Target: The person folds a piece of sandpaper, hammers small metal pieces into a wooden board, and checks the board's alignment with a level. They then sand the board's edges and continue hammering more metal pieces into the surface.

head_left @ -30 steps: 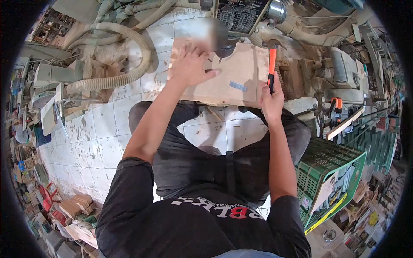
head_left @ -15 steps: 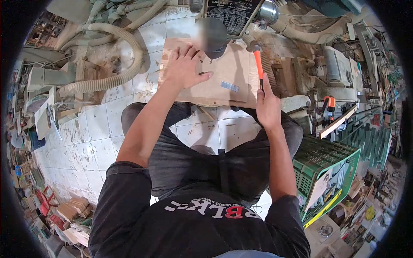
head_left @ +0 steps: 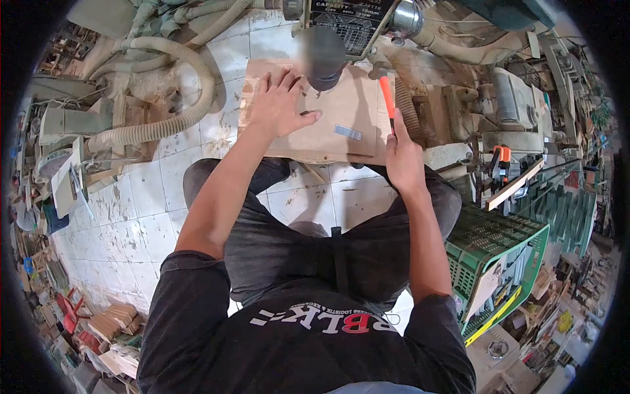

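Observation:
A flat brown wooden board [head_left: 315, 141] lies in front of my crossed legs. My left hand [head_left: 281, 108] rests on its left part, palm down with the fingers spread. At the board's right side, my right hand [head_left: 405, 157] is closed around the dark grip of a hammer [head_left: 387, 97]. The hammer's orange shaft points away from me, and its dark head is at the far right corner of the board. A small grey-blue rectangular strip [head_left: 348, 132] lies on the board between my hands. A dark rounded shape [head_left: 323, 59], partly blurred, overlaps the board's far edge.
A machine with a capacity label [head_left: 351, 23] stands beyond the board. Ribbed hoses [head_left: 167, 128] curve across the left floor. To my right are a green crate [head_left: 499, 243], an orange-and-black clamp [head_left: 502, 157] and a wooden strip [head_left: 516, 185]. Wood scraps [head_left: 115, 322] pile at lower left.
My right hand and the hammer have shifted slightly left, with the hammer head a little lower in view. My left hand stays spread on the board.

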